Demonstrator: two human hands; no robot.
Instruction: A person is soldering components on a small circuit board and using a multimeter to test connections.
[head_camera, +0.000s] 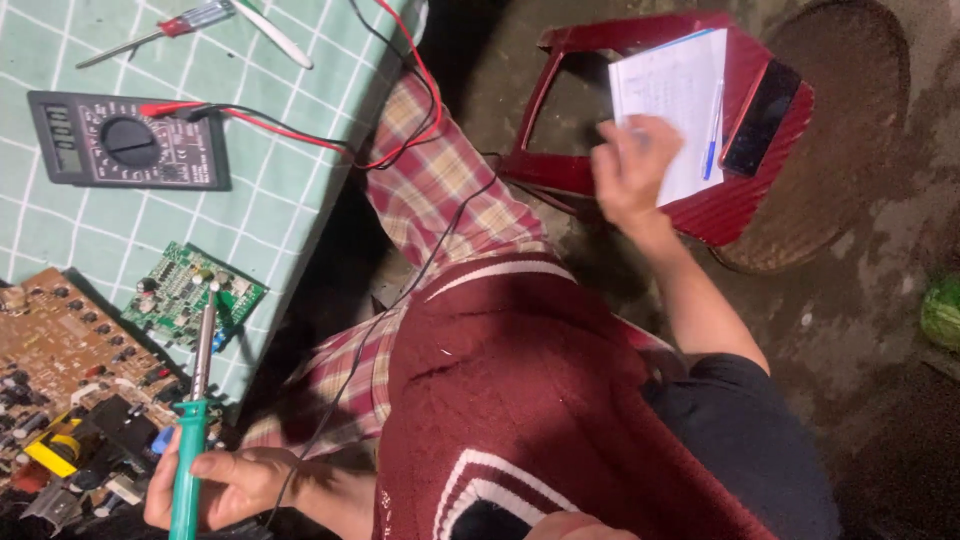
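Head view: left hand (215, 485) is closed in a fist grip on the green handle of a soldering iron (195, 400). Iron's long axis runs near upright in the frame, tip up. The tip lies on or just over a small green circuit board (190, 295); contact cannot be confirmed. This board lies directly ahead of the left hand along the iron's axis, on a green checked cloth (270, 210). A larger brown board (60, 340) lies just beside it.

Right hand (630, 170) is well apart, across the body, fingers loosely spread and resting on a white paper sheet (675, 85) on a red plastic stool (740, 200). Hand holds nothing visible. A blue pen (713, 135) and a dark phone (762, 118) lie beside the sheet.

A black multimeter (125, 140), rectangular with round dial, sits above the boards; red and black leads (300, 135) trail from it.
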